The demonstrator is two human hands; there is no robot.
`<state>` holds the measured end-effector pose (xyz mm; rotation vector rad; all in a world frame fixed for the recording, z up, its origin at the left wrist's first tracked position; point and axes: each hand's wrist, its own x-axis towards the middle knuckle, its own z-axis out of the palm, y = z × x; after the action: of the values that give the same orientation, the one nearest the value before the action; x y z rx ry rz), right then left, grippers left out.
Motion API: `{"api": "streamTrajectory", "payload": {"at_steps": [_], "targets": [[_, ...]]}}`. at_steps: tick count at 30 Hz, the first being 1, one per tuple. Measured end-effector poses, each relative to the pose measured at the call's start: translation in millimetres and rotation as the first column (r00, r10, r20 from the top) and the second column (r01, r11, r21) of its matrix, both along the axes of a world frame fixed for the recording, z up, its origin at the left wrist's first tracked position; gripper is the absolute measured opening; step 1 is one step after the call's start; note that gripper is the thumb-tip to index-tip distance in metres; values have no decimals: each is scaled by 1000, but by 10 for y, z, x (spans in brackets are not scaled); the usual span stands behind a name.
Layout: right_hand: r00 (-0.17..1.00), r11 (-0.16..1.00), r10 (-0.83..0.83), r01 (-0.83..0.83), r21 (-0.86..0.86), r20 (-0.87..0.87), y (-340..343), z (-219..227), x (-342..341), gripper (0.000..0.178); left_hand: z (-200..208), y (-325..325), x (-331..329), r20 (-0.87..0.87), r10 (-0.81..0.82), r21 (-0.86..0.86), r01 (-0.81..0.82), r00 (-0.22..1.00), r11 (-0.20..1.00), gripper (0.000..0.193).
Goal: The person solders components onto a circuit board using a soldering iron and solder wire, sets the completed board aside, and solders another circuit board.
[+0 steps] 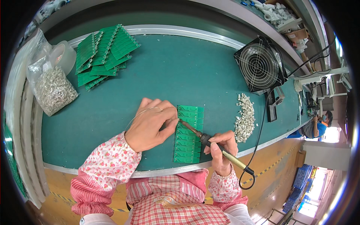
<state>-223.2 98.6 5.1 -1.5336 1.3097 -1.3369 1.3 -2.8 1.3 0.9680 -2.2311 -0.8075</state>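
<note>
A green circuit board panel (pixel 187 144) lies on the green bench mat in front of me, with rows of pins along its left edge. My right hand (pixel 222 150) grips a soldering iron (pixel 232 159) by its handle, the tip touching down near the panel's upper left edge. Closed in a pinch, my left hand (pixel 152 122) holds a thin solder wire (pixel 144 110) close to that tip. The wire loops back over the hand. The exact contact between wire, tip and pin is hidden by my fingers.
Stacked green boards (pixel 107 52) lie at the back left, beside a bag of small white parts (pixel 56 90) and a tape roll (pixel 63 56). Loose white parts (pixel 244 118) are heaped right of the panel. Behind them stands a fan (pixel 259 64). The iron's cord (pixel 258 140) hangs at right.
</note>
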Motion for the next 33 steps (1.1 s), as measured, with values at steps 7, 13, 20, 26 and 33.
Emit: {"api": "streamTrajectory", "payload": {"at_steps": [7,13,20,26,33], "targets": [[997,994,-63,58,95,50,11,29,51,18,-4,2,-4,20,4,-18,-4,1000,1000,8],[998,993,-60,56,103,31,21,27,58,22,-18,0,1,12,8,-18,-8,1000,1000,8],[996,996,-91,91,16,18,96,-7,12,14,34,-3,28,39,-2,42,1,999,999,10],[948,980,-146,100,-169,-283,159,135,38,19,290,281,-14,-48,-27,-93,22,999,995,8],[804,968,-30,-126,-219,-593,221,139,49,32,229,884,-112,-59,189,-52,-192,980,980,20]]}}
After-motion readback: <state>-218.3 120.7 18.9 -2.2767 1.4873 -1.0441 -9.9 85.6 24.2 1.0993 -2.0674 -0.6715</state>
